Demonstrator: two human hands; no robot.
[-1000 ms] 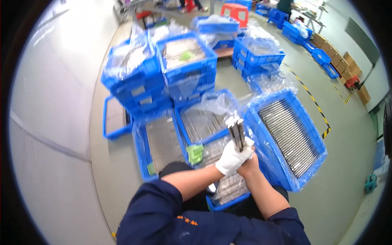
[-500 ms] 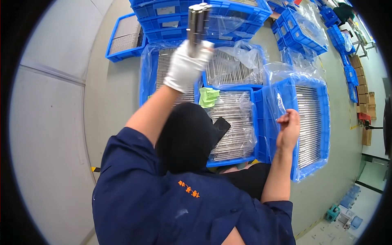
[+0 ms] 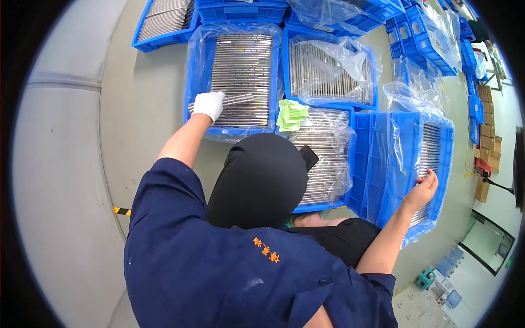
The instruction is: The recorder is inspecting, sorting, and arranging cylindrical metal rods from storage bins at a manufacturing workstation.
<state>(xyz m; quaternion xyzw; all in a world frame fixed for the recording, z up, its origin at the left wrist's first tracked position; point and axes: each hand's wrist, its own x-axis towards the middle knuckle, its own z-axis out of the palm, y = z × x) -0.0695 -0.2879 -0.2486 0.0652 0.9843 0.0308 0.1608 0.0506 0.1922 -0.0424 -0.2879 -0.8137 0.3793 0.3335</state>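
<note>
Left of the green papers [image 3: 291,115], the left hand [image 3: 209,106] (in a white glove [image 3: 206,103]) grips shiny rods [image 3: 238,99]. Right of the papers, I can't tell if the right hand [image 3: 423,188] holds any.

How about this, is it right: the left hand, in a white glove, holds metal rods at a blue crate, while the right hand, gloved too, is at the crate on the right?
One slip: the head view shows the right hand bare. Otherwise yes: the left hand, in a white glove, does hold metal rods at a blue crate.
</note>
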